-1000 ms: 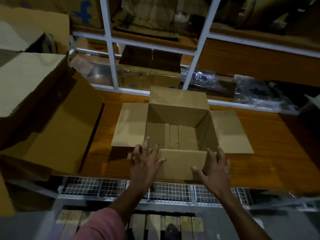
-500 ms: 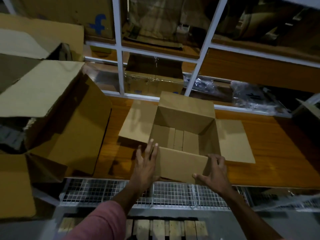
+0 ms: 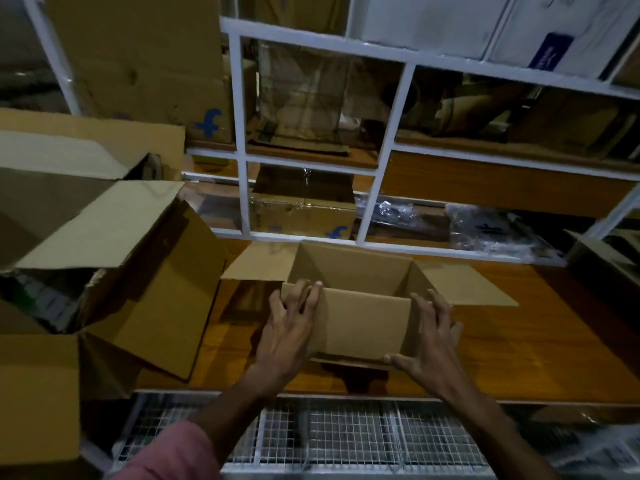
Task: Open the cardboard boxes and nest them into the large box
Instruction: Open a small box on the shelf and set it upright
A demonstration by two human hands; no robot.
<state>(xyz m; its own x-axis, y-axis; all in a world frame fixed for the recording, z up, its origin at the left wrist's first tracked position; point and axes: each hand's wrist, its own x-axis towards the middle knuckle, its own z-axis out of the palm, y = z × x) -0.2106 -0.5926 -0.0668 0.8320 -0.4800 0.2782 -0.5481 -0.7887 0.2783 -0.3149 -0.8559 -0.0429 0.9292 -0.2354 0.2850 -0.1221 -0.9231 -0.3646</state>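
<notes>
Cardboard, brown, corrugated: large open box (image 3: pixel 114 271), at the left, tipped on its side with its mouth toward the centre, flaps splayed, contents dark and unclear. White metal shelving frame (image 3: pixel 388 140) behind, stocked with further cartons, some bearing a blue printed mark, and clear plastic wrapping. Orange-brown wooden shelf board (image 3: pixel 519 341), running across the middle; wire mesh panel (image 3: pixel 346 434) along its near edge. Small plain brown cardboard box (image 3: pixel 363 323), open-topped, on the wooden board just right of the large box; side flaps lie spread flat left and right, far flap upright, near wall facing the viewer, its near bottom edge appearing raised a little. Left hand (image 3: pixel 291 330), fingers curled over the box's near-left top corner. Right hand (image 3: pixel 429 344), fingers spread against the near-right corner, thumb at the lower edge. Hands apart, one at each corner.
</notes>
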